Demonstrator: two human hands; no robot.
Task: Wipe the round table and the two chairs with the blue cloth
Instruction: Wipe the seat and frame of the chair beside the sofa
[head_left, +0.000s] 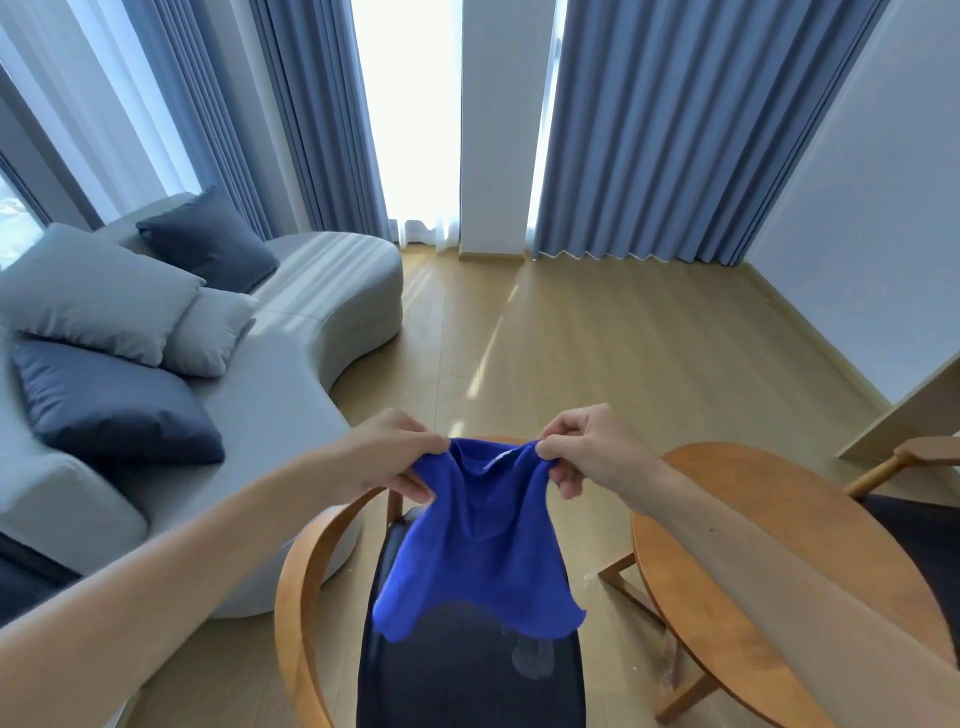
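Both hands (395, 452) (582, 449) on blue cloth (478, 540)

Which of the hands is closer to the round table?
Right. The right hand pinches a top corner of the blue cloth just left of the round table. The left hand pinches the other corner, farther off, above the chair.

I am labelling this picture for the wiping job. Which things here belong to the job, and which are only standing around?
Belong to the job:
blue cloth, pinched by left hand and right hand
round table
near chair
second chair, at the right edge

Only standing around:
grey sofa
cushions
curtains
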